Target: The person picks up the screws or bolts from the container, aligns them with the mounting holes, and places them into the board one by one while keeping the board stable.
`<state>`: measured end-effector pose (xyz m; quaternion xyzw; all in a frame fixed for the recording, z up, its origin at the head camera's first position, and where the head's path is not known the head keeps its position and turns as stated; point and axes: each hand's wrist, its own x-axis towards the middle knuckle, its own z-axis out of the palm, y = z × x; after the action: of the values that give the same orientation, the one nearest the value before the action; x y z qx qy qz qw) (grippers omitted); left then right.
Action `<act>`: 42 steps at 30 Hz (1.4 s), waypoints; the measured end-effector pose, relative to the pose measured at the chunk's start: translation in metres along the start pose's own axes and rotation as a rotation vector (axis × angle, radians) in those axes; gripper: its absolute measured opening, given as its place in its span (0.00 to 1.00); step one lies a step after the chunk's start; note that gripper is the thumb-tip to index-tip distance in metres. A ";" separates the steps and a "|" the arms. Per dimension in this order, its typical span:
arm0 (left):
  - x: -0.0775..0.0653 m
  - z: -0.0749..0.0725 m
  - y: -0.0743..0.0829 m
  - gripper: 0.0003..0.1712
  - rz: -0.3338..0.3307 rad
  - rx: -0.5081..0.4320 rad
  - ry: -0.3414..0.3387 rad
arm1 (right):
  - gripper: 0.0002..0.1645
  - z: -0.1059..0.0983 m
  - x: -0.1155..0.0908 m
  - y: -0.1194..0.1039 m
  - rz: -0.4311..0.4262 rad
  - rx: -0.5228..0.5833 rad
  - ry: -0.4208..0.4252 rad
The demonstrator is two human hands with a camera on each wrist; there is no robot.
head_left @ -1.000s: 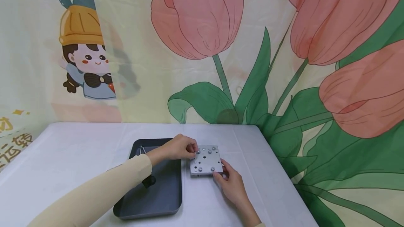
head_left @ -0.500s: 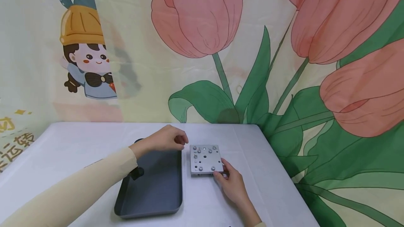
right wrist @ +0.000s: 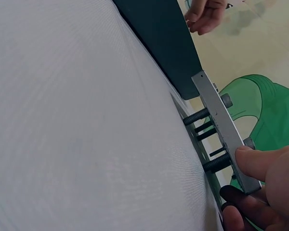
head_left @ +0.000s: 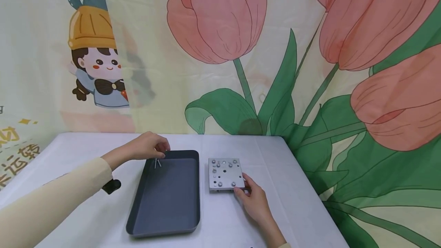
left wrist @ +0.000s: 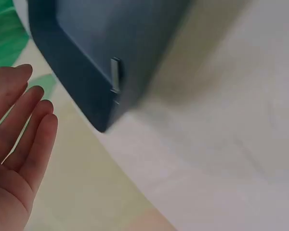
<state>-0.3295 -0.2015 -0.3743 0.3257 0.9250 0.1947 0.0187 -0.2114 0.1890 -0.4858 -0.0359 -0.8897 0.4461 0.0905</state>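
Note:
A square metal plate (head_left: 225, 175) with holes and several bolts lies right of the tray. My right hand (head_left: 254, 198) grips its near right corner, thumb on top and fingers below; in the right wrist view, threaded screws (right wrist: 216, 163) stick out under the plate (right wrist: 226, 127). My left hand (head_left: 146, 146) hovers over the far left corner of the dark tray (head_left: 165, 230), beside a few small metal pins or screws (head_left: 157, 163). Seen by the left wrist camera, the left hand (left wrist: 19, 130) has loosely bent fingers and nothing in them, apart from the tray's wall (left wrist: 67, 67).
A white cloth covers the table (head_left: 86, 152). Its far edge meets a printed wall hanging (head_left: 220, 98) with tulips and a cartoon figure. A black strap-like object (head_left: 111, 186) sits at the left wrist.
The left hand has left the plate and moved left, across to the tray's far left corner. The right hand keeps its grip on the plate, which stays in place.

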 end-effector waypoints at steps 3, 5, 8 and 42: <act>-0.005 0.004 -0.011 0.09 -0.012 0.026 -0.021 | 0.40 0.000 0.000 0.000 0.007 -0.003 0.006; -0.008 0.008 -0.017 0.10 0.006 0.045 -0.032 | 0.40 0.000 0.000 0.000 0.012 -0.003 0.004; -0.010 0.017 -0.022 0.11 0.024 0.075 -0.034 | 0.39 0.000 -0.001 -0.001 0.010 -0.003 0.002; 0.001 0.058 -0.034 0.17 -0.025 0.296 0.032 | 0.40 0.001 0.002 0.000 0.020 0.006 -0.003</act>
<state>-0.3410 -0.2048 -0.4405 0.3100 0.9478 0.0612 -0.0417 -0.2132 0.1885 -0.4867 -0.0440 -0.8882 0.4495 0.0847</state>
